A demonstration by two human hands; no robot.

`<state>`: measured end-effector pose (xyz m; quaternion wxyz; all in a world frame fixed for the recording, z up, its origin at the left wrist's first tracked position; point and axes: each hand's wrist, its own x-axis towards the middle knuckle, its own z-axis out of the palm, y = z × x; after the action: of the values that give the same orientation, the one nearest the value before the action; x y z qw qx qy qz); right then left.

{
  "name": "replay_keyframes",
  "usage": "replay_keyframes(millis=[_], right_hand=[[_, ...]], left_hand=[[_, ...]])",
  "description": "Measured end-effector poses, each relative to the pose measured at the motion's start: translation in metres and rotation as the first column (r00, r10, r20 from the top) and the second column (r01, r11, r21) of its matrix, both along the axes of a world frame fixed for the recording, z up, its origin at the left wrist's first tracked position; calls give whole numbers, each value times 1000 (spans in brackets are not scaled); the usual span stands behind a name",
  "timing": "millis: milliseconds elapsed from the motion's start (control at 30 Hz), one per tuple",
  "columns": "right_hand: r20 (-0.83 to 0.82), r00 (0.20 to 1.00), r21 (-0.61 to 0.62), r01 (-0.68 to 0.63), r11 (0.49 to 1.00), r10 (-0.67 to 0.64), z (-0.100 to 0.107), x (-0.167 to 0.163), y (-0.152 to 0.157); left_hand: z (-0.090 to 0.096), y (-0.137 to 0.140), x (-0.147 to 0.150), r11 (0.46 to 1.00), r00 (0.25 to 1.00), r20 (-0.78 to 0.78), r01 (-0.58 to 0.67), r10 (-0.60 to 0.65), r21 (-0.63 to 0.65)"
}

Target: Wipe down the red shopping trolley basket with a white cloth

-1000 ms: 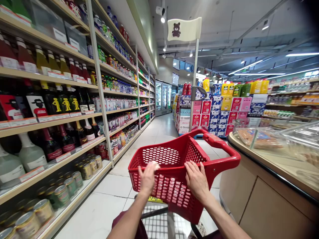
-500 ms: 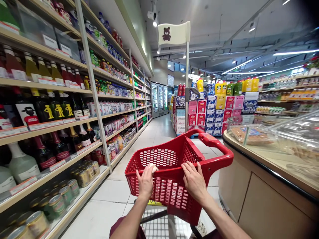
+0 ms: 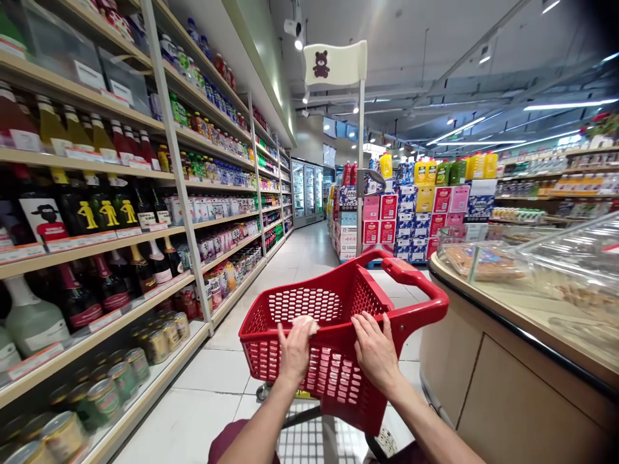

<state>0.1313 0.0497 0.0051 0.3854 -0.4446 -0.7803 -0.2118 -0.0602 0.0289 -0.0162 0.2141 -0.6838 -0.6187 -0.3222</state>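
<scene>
A red plastic shopping cart with perforated walls stands side-on in front of me. My left hand is at its near rim and presses a crumpled whitish cloth, or perhaps a tissue, against the rim. Most of the cloth is hidden behind the fingers. Further right on the same rim, my right hand has its fingers hooked over the edge, with the thumb apart. The part of the basket that shows holds nothing. From the cart rises a pole with a cream flag bearing a bear.
Shelves of bottles and cans line the left side. At right a curved counter stands close, with clear covers over food. Stacked drink cartons are ahead beyond the cart. A tiled aisle leads back to glass-door fridges.
My left hand has slid to the right along the rim with the cloth, closer to my right hand. The right hand keeps its place on the rim. The view has shifted slightly.
</scene>
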Motion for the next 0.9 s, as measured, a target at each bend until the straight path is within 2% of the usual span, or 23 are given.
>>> replay_keyframes(millis=[133, 200, 267, 367, 500, 600, 667, 800, 900], right_hand=[[2, 999, 16, 33, 999, -33, 3, 9, 5], [-21, 996, 35, 83, 996, -83, 6, 19, 9], [-38, 993, 53, 113, 992, -111, 9, 26, 11], [-54, 996, 64, 69, 996, -66, 7, 28, 11], [-88, 996, 79, 4, 997, 3, 3, 21, 10], [-34, 998, 70, -51, 996, 54, 8, 13, 11], [15, 996, 16, -84, 996, 84, 14, 1, 12], [99, 990, -106, -91, 990, 102, 19, -37, 14], [184, 976, -118, -93, 989, 114, 17, -47, 18]], left_hand=[[3, 13, 36, 983, 978, -109, 181, -180, 6], [4, 13, 36, 985, 978, -117, 174, -172, 11], [4, 8, 24, 995, 991, -88, 102, -100, 12], [5, 5, 19, 999, 999, -28, 44, -44, -6], [12, 16, 60, 974, 976, -29, 212, -215, -85], [16, 22, 78, 948, 969, 41, 247, -244, -199], [15, 18, 67, 940, 982, 57, 190, -182, -284], [14, 0, 19, 903, 999, -35, -48, 36, -426], [11, -6, -3, 880, 991, -97, -130, 96, -457]])
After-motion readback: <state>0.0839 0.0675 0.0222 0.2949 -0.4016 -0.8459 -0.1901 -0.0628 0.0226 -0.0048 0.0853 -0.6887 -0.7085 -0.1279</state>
